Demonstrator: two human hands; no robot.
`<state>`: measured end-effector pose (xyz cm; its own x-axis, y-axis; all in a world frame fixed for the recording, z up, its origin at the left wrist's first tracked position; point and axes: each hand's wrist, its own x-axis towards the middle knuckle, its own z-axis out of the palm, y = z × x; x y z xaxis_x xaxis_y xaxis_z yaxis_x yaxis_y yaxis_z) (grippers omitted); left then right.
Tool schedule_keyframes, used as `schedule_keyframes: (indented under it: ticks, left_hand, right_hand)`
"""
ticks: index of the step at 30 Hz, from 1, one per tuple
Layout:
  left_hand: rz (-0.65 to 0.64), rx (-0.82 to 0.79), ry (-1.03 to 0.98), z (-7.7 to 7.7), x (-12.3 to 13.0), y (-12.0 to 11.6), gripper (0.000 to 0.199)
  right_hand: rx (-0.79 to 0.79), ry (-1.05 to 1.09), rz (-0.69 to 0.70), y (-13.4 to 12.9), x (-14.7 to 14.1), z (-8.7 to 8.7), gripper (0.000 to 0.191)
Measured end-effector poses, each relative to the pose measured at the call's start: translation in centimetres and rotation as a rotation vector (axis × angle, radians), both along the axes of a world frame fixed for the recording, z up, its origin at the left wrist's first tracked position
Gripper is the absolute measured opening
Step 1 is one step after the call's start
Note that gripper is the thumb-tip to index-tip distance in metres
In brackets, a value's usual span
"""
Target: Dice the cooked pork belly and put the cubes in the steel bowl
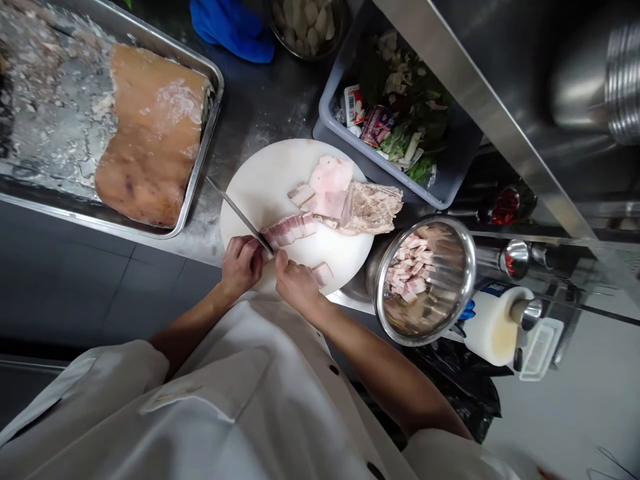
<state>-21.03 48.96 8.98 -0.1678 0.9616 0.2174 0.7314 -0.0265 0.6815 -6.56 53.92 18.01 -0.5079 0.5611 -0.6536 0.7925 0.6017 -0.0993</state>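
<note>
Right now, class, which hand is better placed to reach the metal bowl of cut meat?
Probably the right hand: it is nearer the metal bowl, with its arm on that side. It appears to grip the knife, though; the left hand is farther away.

I see, over my link, a pink meat strip (pixel 293 229) streaked white, a plain white board (pixel 270 167), a golden-brown slab (pixel 150 127) left, a blue-grey bin (pixel 326 110) far right, and a white jacket (pixel 300 413) near.

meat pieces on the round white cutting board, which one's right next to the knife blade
The long pink-and-white striped meat strip, beside the thin steel knife blade. The thick pale meat chunk and the other pieces all lie farther from it.
</note>
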Motion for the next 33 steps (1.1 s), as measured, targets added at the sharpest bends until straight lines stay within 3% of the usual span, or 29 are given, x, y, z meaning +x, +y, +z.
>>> schedule_keyframes:
  ticks: [4, 9, 17, 20, 25, 29, 33]
  left_hand:
    - [0.038, 0.023, -0.005, -0.3, -0.3, -0.4, 0.017]
    - [-0.025, 0.061, 0.042, -0.6, 0.0, 0.3, 0.020]
    - [-0.081, 0.094, 0.025, -0.7, 0.0, 0.8, 0.024]
    - [-0.086, 0.139, 0.046, -1.0, -0.2, 0.8, 0.019]
    - [-0.121, 0.176, 0.057, -0.9, -0.1, 1.1, 0.020]
    - [-0.128, 0.137, 0.009, -0.8, 0.1, 1.0, 0.021]
    - [-0.127, 0.104, -0.027, -0.8, 0.1, 1.0, 0.021]
  right_hand:
    - [-0.031, 0.036, -0.091, 1.1, 2.0, 0.3, 0.039]
    - [-0.051, -0.044, -0.232, 1.7, 5.9, 1.8, 0.032]
    - [-0.016, -0.165, -0.114, -3.6, 6.0, 9.2, 0.039]
    - [-0.059, -0.211, -0.080, -5.1, 5.8, 10.6, 0.039]
    - [-0.104, -0.247, -0.102, -5.6, 4.9, 10.7, 0.035]
    - [-0.148, -0.223, -0.131, -3.7, 3.3, 10.3, 0.041]
    - [-0.177, -0.178, -0.139, -1.6, 1.7, 8.3, 0.044]
